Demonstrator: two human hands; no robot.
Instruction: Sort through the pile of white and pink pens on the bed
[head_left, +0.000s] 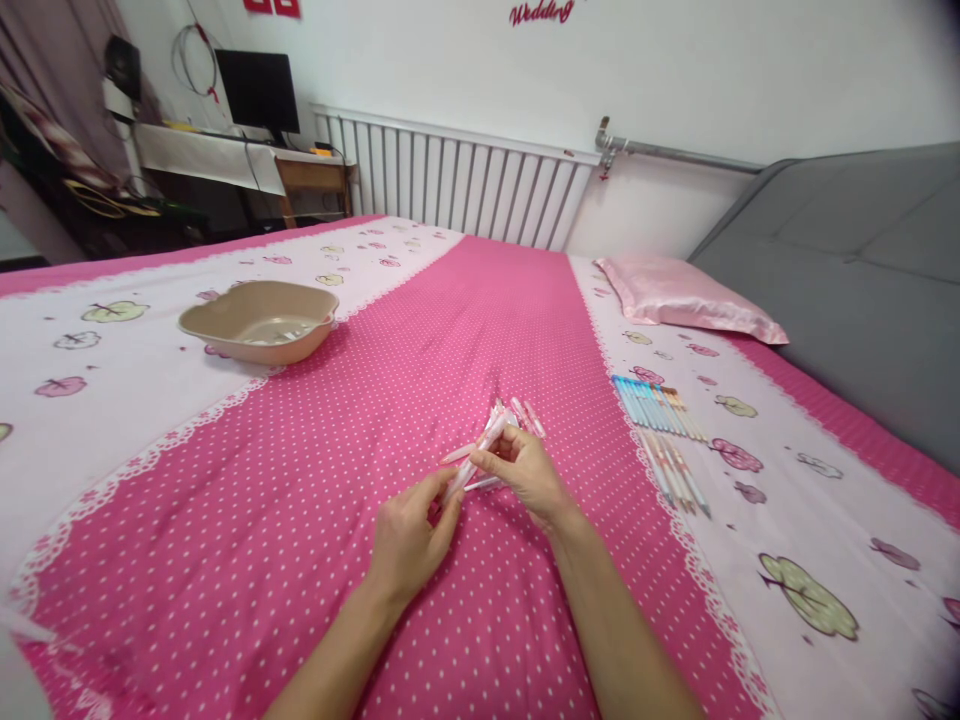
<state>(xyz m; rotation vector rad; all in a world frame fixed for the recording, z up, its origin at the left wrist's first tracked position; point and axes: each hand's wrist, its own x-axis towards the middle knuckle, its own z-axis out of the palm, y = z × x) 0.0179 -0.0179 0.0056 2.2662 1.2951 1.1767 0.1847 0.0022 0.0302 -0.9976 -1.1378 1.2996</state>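
Note:
My left hand (pixel 416 530) pinches the lower end of a slim white-and-pink pen (pixel 463 474). Fingers of my right hand (pixel 525 475) close around its upper part, so the pen slants up and away between both hands. Under and just beyond my fingers, several similar pens (pixel 529 418) with pink-red markings lie loosely on the pink dotted bedspread (pixel 315 520). My right hand partly covers this group. To the right, a neat row of blue- and brown-topped pens (pixel 654 406) lies above a second row of paler pens (pixel 675 470).
A beige basin (pixel 259 345) with small items inside sits on the bed at the left. A pink pillow (pixel 686 298) rests near the grey headboard (pixel 847 250). Behind the bed are a white radiator (pixel 457 180) and a desk with a monitor (pixel 259 92).

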